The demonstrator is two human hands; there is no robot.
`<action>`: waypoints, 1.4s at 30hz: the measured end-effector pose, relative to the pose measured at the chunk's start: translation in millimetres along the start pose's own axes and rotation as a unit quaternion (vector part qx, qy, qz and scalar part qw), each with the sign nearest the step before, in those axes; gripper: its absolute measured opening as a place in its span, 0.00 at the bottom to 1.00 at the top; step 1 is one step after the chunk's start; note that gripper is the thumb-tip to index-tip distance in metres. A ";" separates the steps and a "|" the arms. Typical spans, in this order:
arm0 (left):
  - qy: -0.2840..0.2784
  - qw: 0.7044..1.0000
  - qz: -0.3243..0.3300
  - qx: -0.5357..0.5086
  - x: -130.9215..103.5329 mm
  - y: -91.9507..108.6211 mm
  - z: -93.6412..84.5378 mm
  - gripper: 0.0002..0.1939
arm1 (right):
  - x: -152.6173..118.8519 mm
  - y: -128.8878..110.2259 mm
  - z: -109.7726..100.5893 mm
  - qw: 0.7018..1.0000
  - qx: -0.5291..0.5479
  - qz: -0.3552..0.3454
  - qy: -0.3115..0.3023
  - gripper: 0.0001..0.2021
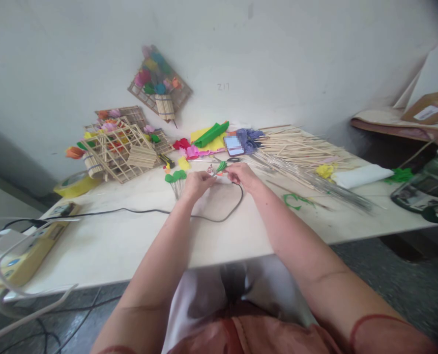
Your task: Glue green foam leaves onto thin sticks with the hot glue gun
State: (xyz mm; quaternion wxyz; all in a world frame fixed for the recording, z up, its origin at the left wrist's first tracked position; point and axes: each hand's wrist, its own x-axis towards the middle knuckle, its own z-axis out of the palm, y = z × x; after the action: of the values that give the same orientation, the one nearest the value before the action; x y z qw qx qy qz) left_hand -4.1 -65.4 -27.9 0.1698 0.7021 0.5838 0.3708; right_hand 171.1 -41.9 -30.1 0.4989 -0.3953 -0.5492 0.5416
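Over the middle of the white table, my left hand (199, 185) and my right hand (242, 175) are close together, thumbs and fingers pinched. Between the fingertips is a small piece of bunched green paper (222, 166), its lower end running toward my left fingertips. My right fingertips are right beside it; what exactly they pinch is too small to tell. Just left of my left hand lie several green paper leaves (175, 176) on thin wire stems. Behind my hands are dark-handled scissors (234, 160) and a phone (234, 146).
Bamboo lattice frames (121, 152) with paper flowers stand at the left; another frame (160, 83) hangs on the wall. Bamboo sticks (296, 147) and wires (325, 184) spread right. A black cable (123, 210) crosses the table from a yellow power strip (30, 248). A big jar (425, 182) stands far right.
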 end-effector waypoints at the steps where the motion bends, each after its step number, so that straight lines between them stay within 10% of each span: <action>1: 0.001 1.000 0.001 0.001 0.1 -0.2 0.2 0.14 | -0.1 -0.3 0.4 1.000 0.003 0.001 0.003 0.07; 42: 0.062 0.994 0.080 0.038 -2.6 2.5 2.0 0.14 | -4.4 -6.9 8.6 0.993 0.107 0.046 0.009 0.06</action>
State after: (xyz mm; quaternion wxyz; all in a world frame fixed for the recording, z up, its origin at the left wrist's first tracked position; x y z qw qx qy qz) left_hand -1.0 -68.2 -28.5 0.0759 0.7282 0.5490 0.4033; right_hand 164.2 -48.7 -23.0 0.5178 -0.3693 -0.4646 0.6161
